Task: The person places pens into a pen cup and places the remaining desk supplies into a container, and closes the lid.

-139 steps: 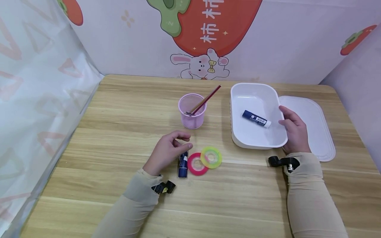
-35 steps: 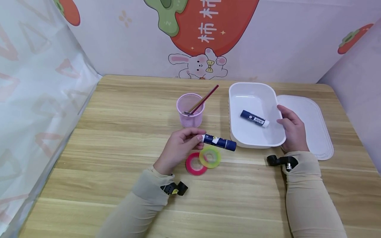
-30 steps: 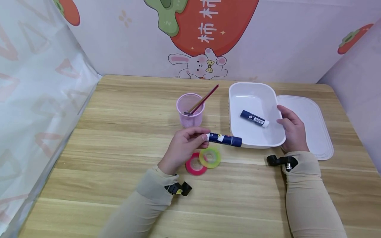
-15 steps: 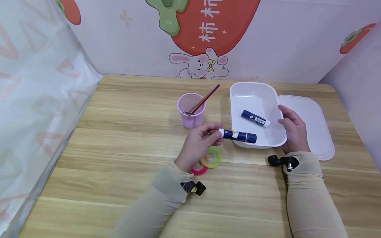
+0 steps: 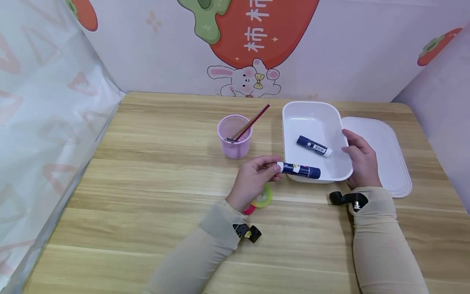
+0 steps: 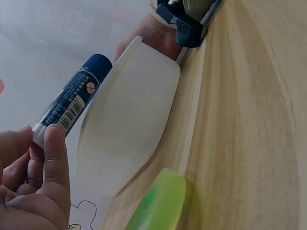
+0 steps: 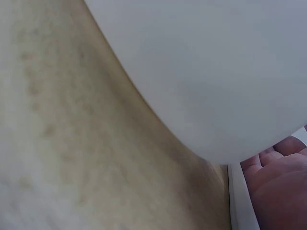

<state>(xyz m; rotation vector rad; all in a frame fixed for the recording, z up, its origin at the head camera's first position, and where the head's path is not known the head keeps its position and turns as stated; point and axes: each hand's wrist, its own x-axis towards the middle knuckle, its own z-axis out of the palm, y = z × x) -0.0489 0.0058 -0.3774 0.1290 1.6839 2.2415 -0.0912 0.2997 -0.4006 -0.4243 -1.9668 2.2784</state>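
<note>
My left hand [image 5: 255, 179] pinches a dark blue glue stick [image 5: 301, 170] by its white end, between thumb and fingers. The stick's blue end reaches over the near left rim of a white plastic box [image 5: 308, 108]. In the left wrist view the glue stick [image 6: 72, 98] shows a barcode and slants up beside the box's outer wall [image 6: 129, 110]. A second glue stick [image 5: 313, 146], blue with a white end, lies on the box floor. My right hand [image 5: 363, 161] grips the box's right rim, thumb on the near side. The right wrist view has the box wall [image 7: 206, 72] large and close.
A pink mesh cup [image 5: 236, 151] holding pencils [image 5: 253, 121] stands left of the box. A yellow-green tape roll [image 5: 265, 198] overlaps a red one [image 5: 249, 210], both partly hidden by my left hand. A white lid [image 5: 389, 159] lies right of the box, partly behind my right hand.
My left hand picked up the glue stick that lay beside the tape rolls and carried it rightward to the box's near left rim. My right hand has stayed on the box.
</note>
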